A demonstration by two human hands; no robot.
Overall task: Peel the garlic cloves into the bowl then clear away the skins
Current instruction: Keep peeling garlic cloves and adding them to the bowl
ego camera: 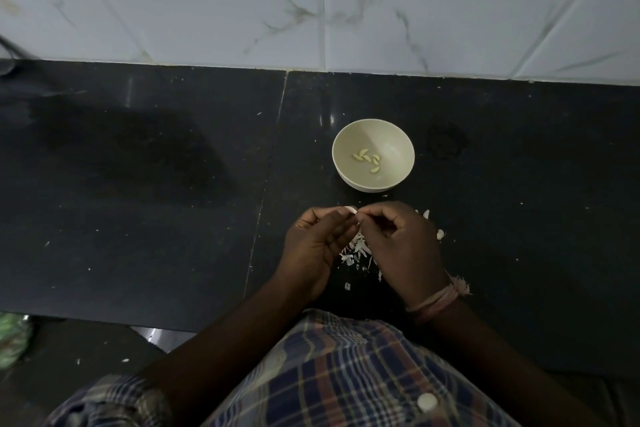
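A pale round bowl (pixel 373 180) stands on the black counter, with several peeled garlic cloves (pixel 367 159) lying in its bottom. Just in front of it my left hand (pixel 317 246) and my right hand (pixel 401 246) meet at the fingertips. Both pinch one white garlic clove (pixel 350 210) between them. Below the hands a heap of white garlic skins (pixel 356 250) lies on the counter. More white garlic pieces (pixel 440 234) show past my right hand, partly hidden by it.
The black counter (pixel 156 201) runs wide to the left and right, dotted with small white flecks. A white marble-pattern tiled wall (pixel 311 3) rises behind it. Something green (pixel 12 340) lies at the lower left, below the counter's front edge.
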